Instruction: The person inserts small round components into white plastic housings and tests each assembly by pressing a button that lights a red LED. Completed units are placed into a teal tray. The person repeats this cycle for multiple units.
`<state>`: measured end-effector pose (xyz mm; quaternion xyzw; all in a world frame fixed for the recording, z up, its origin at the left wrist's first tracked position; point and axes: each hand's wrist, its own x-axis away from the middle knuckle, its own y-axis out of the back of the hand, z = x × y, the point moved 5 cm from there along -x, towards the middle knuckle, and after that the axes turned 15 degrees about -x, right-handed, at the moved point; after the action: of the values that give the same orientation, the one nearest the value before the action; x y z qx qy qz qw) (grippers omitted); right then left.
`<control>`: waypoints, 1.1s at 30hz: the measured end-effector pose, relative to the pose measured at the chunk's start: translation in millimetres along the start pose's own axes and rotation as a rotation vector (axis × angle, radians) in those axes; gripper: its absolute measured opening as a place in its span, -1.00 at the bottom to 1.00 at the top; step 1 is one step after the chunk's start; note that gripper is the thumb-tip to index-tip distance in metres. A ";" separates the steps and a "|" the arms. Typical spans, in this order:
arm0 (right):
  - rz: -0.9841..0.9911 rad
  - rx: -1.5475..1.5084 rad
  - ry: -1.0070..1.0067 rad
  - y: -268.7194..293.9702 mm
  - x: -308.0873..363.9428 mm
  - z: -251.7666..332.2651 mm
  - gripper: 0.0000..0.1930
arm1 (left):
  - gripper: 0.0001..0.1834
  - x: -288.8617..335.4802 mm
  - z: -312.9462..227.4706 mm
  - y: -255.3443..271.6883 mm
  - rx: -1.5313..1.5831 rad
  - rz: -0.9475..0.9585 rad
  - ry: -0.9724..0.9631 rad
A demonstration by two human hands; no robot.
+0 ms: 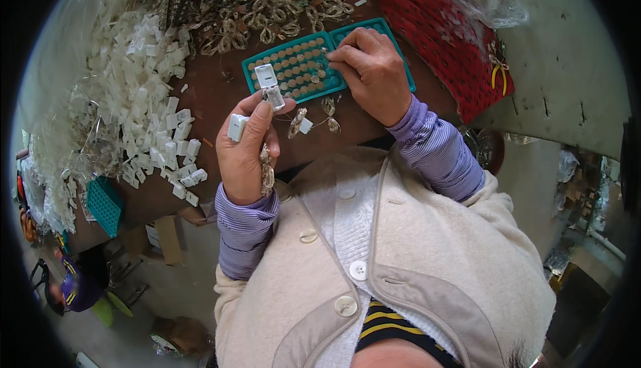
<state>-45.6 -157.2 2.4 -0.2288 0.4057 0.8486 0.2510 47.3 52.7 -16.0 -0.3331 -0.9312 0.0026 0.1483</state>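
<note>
Holding an open white case (272, 97) between thumb and fingers, my left hand (246, 144) is positioned just beyond the near edge of the left green tray (337, 82). The case lid stands raised on the far side. I retain a second white case (237, 128), closed, against the same hand, and a bundled wire (266, 171) lies along its palm side.

My right hand (372, 74) is above the right green tray (364, 25), with thumb and index finger brought together near the boundary between the trays. I cannot tell whether the fingertips grip a part. Round tan discs (292, 60) occupy the left tray in rows.

Two looped wire bundles (297, 122) lie on the brown worktop (207, 101) between my hands, near a small white piece (306, 126). To the left, I locate a large pile of white cases (150, 78); beyond the trays, a heap of coiled wires (267, 11). At the right, a red cloth (420, 18) carries yellow-handled pliers (497, 74) near its outer edge.
</note>
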 end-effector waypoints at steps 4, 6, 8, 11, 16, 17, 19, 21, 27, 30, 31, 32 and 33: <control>0.052 0.075 0.034 -7.5 -1.6 4.2 -0.90 | -0.63 -5.4 2.6 -0.4 0.010 0.033 0.016; 0.076 -0.003 0.053 -10.9 -3.0 7.1 -0.87 | -0.62 -7.1 4.4 -2.1 0.033 0.049 0.046; 0.107 -0.040 0.072 -14.6 -4.9 8.5 -0.85 | -0.61 -7.4 3.8 -2.9 0.030 0.060 0.042; 0.154 -0.029 0.080 -18.8 -7.2 9.0 -0.83 | -0.61 -5.7 3.1 -2.2 0.025 0.056 0.036; 0.046 -0.172 0.027 -3.5 -6.5 21.4 -0.85 | -0.61 -2.0 4.1 -9.9 0.009 0.059 0.017; 0.024 -0.268 0.008 1.9 -4.3 26.5 -0.84 | -0.61 -1.4 4.3 -14.0 0.014 0.063 0.010; -0.027 -0.444 -0.043 12.1 3.6 38.7 -0.82 | -0.60 1.0 3.7 -23.5 -0.004 0.076 -0.013; -0.084 -0.447 0.034 19.4 6.7 48.7 -0.80 | -0.59 4.0 2.7 -33.7 -0.034 0.094 -0.029; -0.100 -0.423 0.073 36.8 21.6 55.7 -0.83 | -0.57 13.1 -1.4 -57.6 -0.158 0.128 -0.162; -0.144 -0.464 0.029 44.2 26.3 54.6 -0.82 | -0.58 12.7 2.4 -61.5 -0.146 0.160 -0.102; -0.143 -0.461 0.025 44.4 27.3 55.7 -0.82 | -0.60 12.7 2.7 -62.1 -0.144 0.176 -0.097; -0.150 -0.459 0.020 44.0 28.1 57.1 -0.81 | -0.61 12.7 2.9 -62.0 -0.124 0.187 -0.093; -0.154 -0.458 0.016 42.7 28.4 58.2 -0.80 | -0.63 12.7 2.8 -61.7 -0.102 0.195 -0.089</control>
<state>-104.3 -126.9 43.1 -0.3169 0.1861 0.8949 0.2533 -1.0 12.9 -8.8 -0.4289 -0.8989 -0.0158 0.0888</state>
